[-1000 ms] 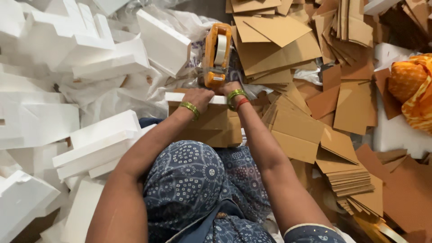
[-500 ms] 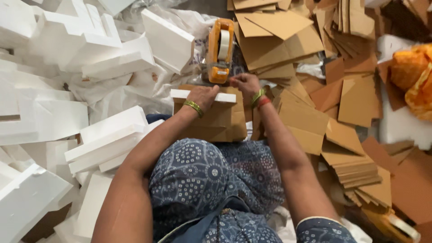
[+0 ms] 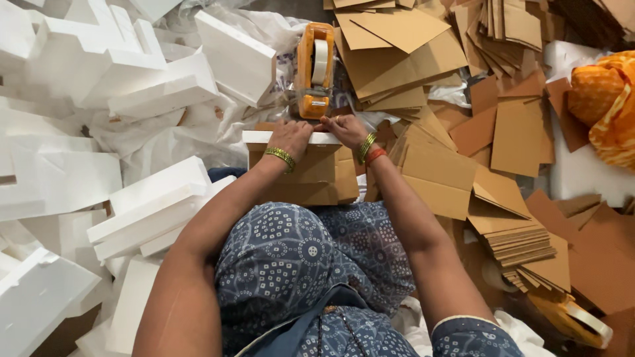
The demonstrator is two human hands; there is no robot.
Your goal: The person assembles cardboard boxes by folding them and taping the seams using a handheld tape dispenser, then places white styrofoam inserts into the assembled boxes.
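A small package (image 3: pixel 311 175) of brown cardboard with a white foam slab (image 3: pixel 258 137) across its top rests against my knees. My left hand (image 3: pixel 289 137) lies over the foam's far edge with its fingers curled onto it. Beside it, my right hand (image 3: pixel 344 129) pinches the same far edge with its fingertips. An orange tape dispenser (image 3: pixel 314 66) holding a roll of clear tape lies on the floor just beyond both hands, untouched.
White foam blocks (image 3: pixel 152 198) are heaped on the left and behind (image 3: pixel 238 59). Loose brown cardboard sheets (image 3: pixel 397 46) and a neat stack (image 3: pixel 522 241) fill the right. An orange cloth (image 3: pixel 605 99) sits far right, and a second tape dispenser (image 3: pixel 575 317) lies at lower right.
The tape dispenser, raised over the package a second ago, now lies on the floor. My right hand has come back to the package's far edge next to my left hand.
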